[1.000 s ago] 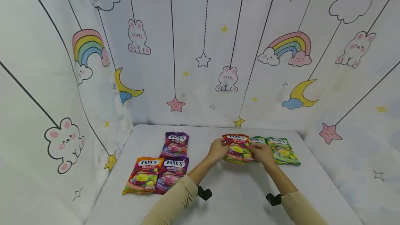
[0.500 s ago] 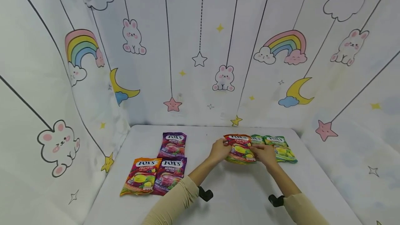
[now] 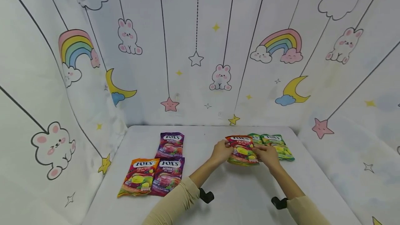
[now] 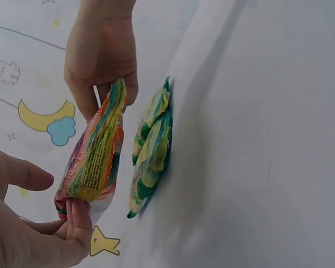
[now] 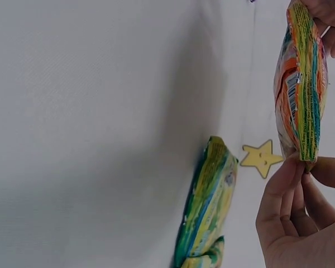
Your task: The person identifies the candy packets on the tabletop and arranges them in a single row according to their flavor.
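Observation:
Both hands hold up a red and orange Fox's Fruits candy bag (image 3: 242, 151) by its sides. My left hand (image 3: 222, 151) pinches its left edge; my right hand (image 3: 268, 155) pinches the right edge. The wrist views show the bag's end seam, with the bag raised above the table. Behind it lie two green Fox's candy bags: the nearer one (image 3: 255, 138) is mostly hidden by the held bag and right hand, while the other green bag (image 3: 282, 150) shows more fully. In the left wrist view the green bags (image 4: 151, 162) overlap.
On the table's left side lie another Fruits bag (image 3: 139, 178), a purple Berries bag (image 3: 167, 176) beside it and a second purple Berries bag (image 3: 171, 145) behind. The white table (image 3: 240, 197) meets a cartoon-printed cloth (image 3: 187, 86) at its back and sides.
The held Fruits bag and both hands have shifted slightly right against the background, covering more of the green bags. The grip looks the same. The head view has turned a little.

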The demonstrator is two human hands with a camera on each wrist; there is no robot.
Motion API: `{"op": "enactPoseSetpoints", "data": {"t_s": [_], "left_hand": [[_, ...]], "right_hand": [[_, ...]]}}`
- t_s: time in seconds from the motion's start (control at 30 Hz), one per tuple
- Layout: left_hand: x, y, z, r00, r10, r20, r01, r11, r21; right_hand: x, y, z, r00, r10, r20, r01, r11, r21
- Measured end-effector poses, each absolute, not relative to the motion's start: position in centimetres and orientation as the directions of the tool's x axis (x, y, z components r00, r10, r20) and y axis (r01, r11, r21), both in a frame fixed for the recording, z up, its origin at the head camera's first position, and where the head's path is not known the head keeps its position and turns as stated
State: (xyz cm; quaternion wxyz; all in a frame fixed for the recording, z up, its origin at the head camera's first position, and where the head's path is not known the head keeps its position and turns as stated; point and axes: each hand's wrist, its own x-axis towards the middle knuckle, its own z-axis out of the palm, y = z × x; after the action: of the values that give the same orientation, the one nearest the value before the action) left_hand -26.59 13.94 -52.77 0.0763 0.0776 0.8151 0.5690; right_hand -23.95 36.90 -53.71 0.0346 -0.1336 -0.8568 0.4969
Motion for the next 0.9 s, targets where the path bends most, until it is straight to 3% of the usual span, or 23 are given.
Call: {"op": "enactPoseSetpoints", "data": {"t_s": [0.9], "left_hand": [[-24.7,17.1,-53.1,-0.961,0.269,-0.071,0.014,0.301,0.953]], "right_hand": [[-21.4,40.0,-54.2,-0.955,0.292,-0.059,0.202,0.489,-0.848]]}}
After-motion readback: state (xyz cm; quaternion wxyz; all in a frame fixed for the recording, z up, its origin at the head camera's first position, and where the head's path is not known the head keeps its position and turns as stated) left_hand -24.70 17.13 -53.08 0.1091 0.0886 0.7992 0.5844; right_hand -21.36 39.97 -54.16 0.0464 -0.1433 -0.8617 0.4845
